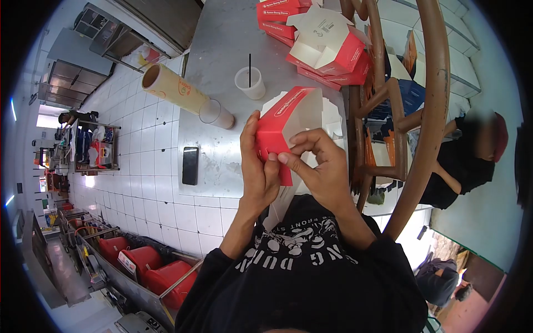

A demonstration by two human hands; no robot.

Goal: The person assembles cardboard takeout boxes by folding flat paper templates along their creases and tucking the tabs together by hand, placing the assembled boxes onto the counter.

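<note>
A partly folded red and white carton (277,125) is held up in front of my chest, over the near edge of the metal table (214,169). My left hand (261,164) grips its left side, with the thumb on the lower red panel. My right hand (319,164) pinches the carton's right edge between thumb and fingers. The thumbs are close together at a lower corner. Behind the carton, more white cardboard (331,117) shows, partly hidden. Past the carton stands a plastic cup (250,83) with a black straw.
Stacked red cartons (327,47) lie at the table's far right. A phone (190,165), a clear cup (216,114) and a long cup stack (172,89) are on the left. Brown chair frames (433,111) rise at right. A person in black (463,158) is beyond them.
</note>
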